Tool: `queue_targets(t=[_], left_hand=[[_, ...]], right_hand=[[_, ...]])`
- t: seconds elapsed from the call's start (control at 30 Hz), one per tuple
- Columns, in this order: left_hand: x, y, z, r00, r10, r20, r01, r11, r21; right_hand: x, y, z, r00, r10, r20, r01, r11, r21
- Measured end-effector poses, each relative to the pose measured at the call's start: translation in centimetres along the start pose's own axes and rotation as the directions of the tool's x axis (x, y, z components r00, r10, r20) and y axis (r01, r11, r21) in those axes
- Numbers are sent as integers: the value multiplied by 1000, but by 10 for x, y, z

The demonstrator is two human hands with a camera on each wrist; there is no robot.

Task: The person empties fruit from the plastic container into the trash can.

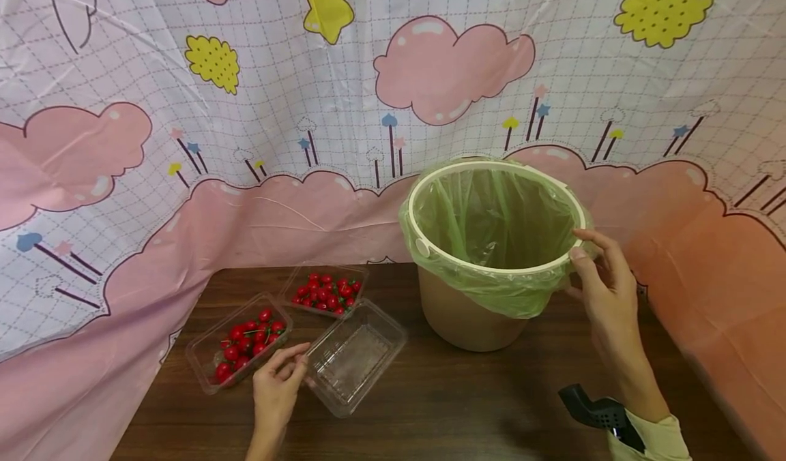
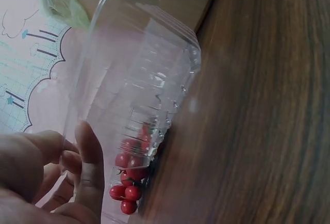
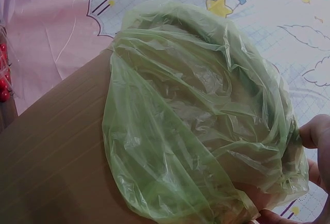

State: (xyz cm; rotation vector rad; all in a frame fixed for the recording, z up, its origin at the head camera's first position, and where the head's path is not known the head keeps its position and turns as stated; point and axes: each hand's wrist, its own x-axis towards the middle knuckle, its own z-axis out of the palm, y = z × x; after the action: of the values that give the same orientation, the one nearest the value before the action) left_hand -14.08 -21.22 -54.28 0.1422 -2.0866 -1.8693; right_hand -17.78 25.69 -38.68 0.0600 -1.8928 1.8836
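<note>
My left hand (image 1: 278,382) pinches the near left rim of a clear plastic container (image 1: 356,359) with nothing in it. In the left wrist view, that container (image 2: 149,74) is tilted, its ribbed base close to the wood. At the right, a brown trash bin (image 1: 467,321) stands upright, lined with a green plastic bag (image 1: 510,297) folded over its edge. A cream ring (image 1: 491,270) runs round the top over the bag. My right hand (image 1: 604,284) grips the bin's right rim, thumb and forefinger at the ring; its other fingers are partly hidden behind the bag.
Two clear containers of cherry tomatoes are at the left: one box (image 1: 196,362) beside my left hand, another box (image 1: 362,277) behind the container I hold. A patterned cloth (image 1: 295,229) hangs behind and beside the dark wooden table (image 1: 454,406).
</note>
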Motion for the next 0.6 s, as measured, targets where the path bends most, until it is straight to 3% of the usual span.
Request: queue_targets(t=[0.17, 0.4, 0.6], left_hand=[[-1, -4, -2, 998, -59, 31, 58, 998, 28], [-3, -4, 0, 999, -46, 24, 45, 997, 64], [-6, -8, -3, 995, -68, 77, 60, 993, 103]], right_hand=[[0, 0, 1, 1000, 4, -17, -5, 1000, -18], [-1, -1, 1, 1000, 9, -27, -10, 1000, -23], [-1, 0, 1, 1000, 5, -10, -5, 1000, -9]])
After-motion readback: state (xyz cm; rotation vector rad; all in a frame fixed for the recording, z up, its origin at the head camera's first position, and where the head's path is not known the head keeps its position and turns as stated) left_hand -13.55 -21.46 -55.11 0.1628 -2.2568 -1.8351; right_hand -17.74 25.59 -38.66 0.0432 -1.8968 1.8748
